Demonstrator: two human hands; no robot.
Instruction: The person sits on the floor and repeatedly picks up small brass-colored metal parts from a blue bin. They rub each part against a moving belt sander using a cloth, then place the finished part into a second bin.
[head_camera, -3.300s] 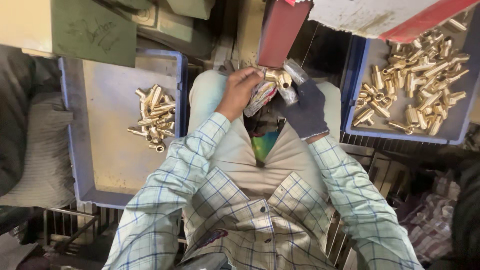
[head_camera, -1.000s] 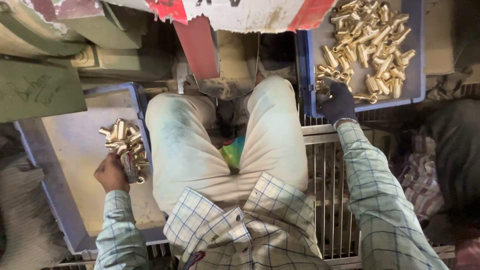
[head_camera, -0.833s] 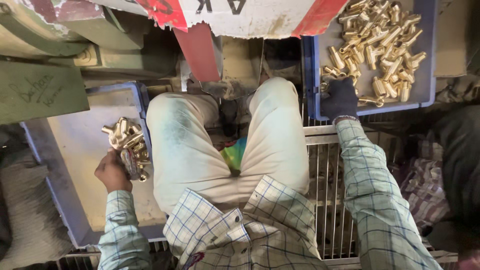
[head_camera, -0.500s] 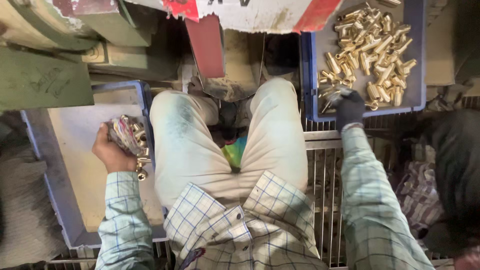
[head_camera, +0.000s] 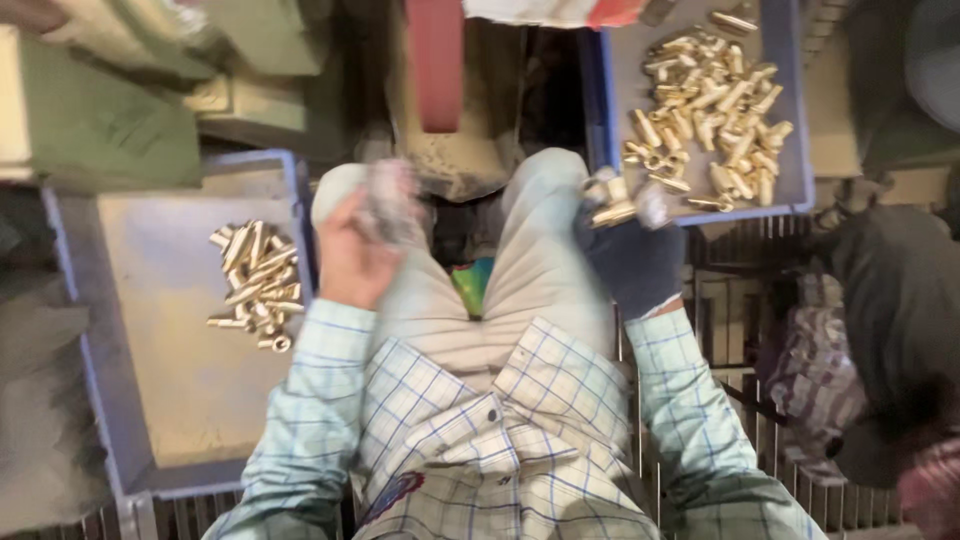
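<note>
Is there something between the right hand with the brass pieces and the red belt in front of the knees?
Nothing visible blocks it. The gloved right hand holds brass pieces over the right knee, and the space up to the red belt looks open; the left hand is aside.

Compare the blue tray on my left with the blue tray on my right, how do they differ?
The left tray holds a small heap of brass pieces, with most of its floor bare; the right tray holds a far bigger, spread pile of brass pieces. The left tray sits lower in view beside the thigh; the right tray lies farther up, past the knee. Both are blue, shallow and rectangular.
</note>
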